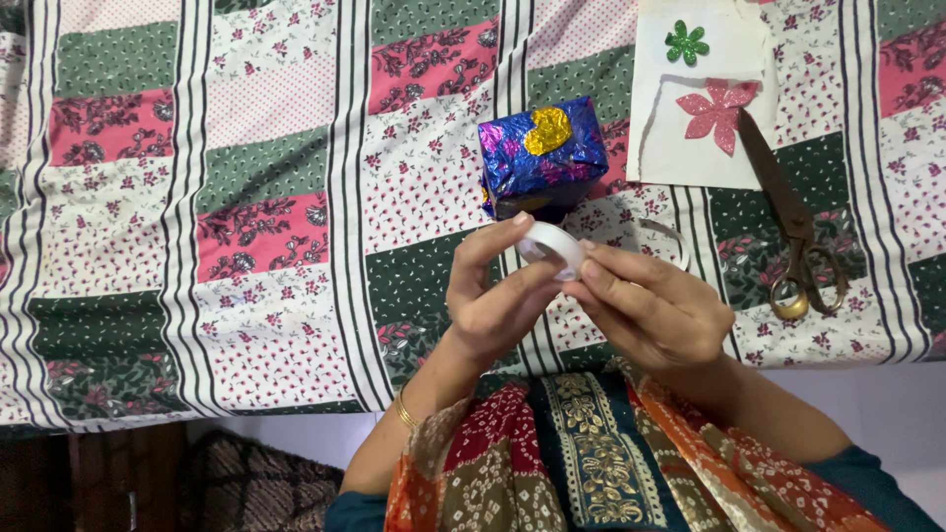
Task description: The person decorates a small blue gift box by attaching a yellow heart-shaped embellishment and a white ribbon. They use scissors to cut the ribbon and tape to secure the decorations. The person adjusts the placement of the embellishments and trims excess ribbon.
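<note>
**Q:** What do the two hands hold, and where?

**A:** Both hands meet above the near edge of the patterned bedspread (266, 197). The left hand (498, 300) and the right hand (655, 315) are closed together on a small white tape roll (550, 244). The left thumb and forefinger pinch its rim; the right fingertips curl against its near side, seemingly picking at the loose end, though that end is too small to make out.

**Q:** How is the roll likely to handle?

**A:** Judged by its look: light, with a stiff ring core that keeps its shape under a pinch. The outer face is smooth, so the hold belongs on the rim edges, leaving the band free. The strip itself would be thin, limp and sticky, apt to fold onto itself.

**Q:** What lies about the hands?

**A:** Just beyond them, near the middle of the bedspread, stands a small box wrapped in shiny blue and purple foil (542, 158), with a gold heart (548, 130) on top. Foil wrap of this kind creases easily and is slippery. Toward the far right corner lies a white paper sheet (660, 148) bearing a green glitter flower (686, 42) and a pink glitter flower (716, 113). Dark scissors (793, 227) lie just beside that sheet, their tip touching its right edge, handles toward the near edge. A curled white strip (670, 236) rests between the box and the scissors.
</note>
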